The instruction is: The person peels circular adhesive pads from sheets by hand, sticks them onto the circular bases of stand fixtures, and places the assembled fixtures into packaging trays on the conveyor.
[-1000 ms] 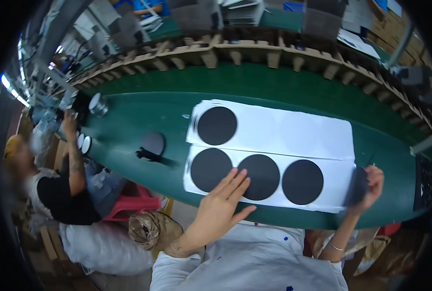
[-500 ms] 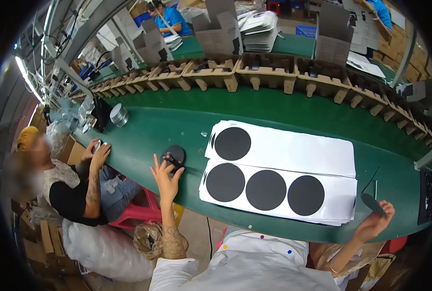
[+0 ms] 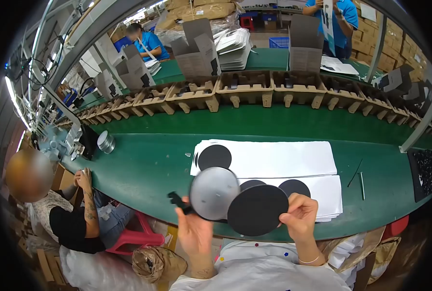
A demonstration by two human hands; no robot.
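Pinching a thin black circle [image 3: 258, 211] is the right hand [image 3: 300, 218]; the left hand [image 3: 196, 234] grips a shiny grey disc [image 3: 214, 193].

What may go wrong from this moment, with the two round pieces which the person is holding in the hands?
The black disc is pinched near its edge by the right hand, so it might tilt or slip. It partly hides the grey disc in the left hand in this view; I cannot tell if they touch, but they could meet off-centre. If dropped, either disc might disturb the white sheets on the table.
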